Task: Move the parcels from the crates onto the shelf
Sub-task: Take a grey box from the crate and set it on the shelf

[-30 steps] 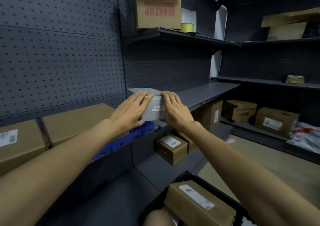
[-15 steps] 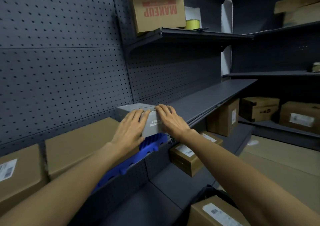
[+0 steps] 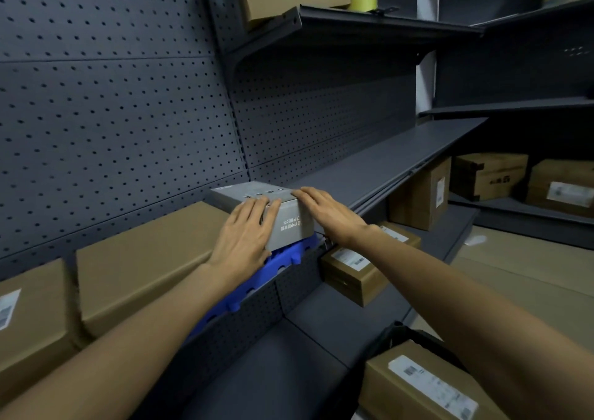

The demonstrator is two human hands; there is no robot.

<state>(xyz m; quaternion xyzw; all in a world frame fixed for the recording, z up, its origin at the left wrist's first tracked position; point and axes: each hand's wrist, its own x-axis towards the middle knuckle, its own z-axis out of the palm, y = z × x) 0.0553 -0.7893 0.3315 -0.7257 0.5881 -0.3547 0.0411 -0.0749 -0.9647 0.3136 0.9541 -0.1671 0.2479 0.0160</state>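
Head view: both hands are on the grey box [image 3: 273, 214] at the front edge of the shelf [image 3: 379, 169], just beside a long brown box [image 3: 144, 259]. The left hand [image 3: 246, 236] lies flat against its near face, the right hand [image 3: 324, 214] flat on its right side, fingers open and pressing rather than clasping. Best to push evenly, square to the back wall [image 3: 112, 114], so nothing overhangs. Another parcel [image 3: 424, 387] waits in the crate [image 3: 395, 333] below.
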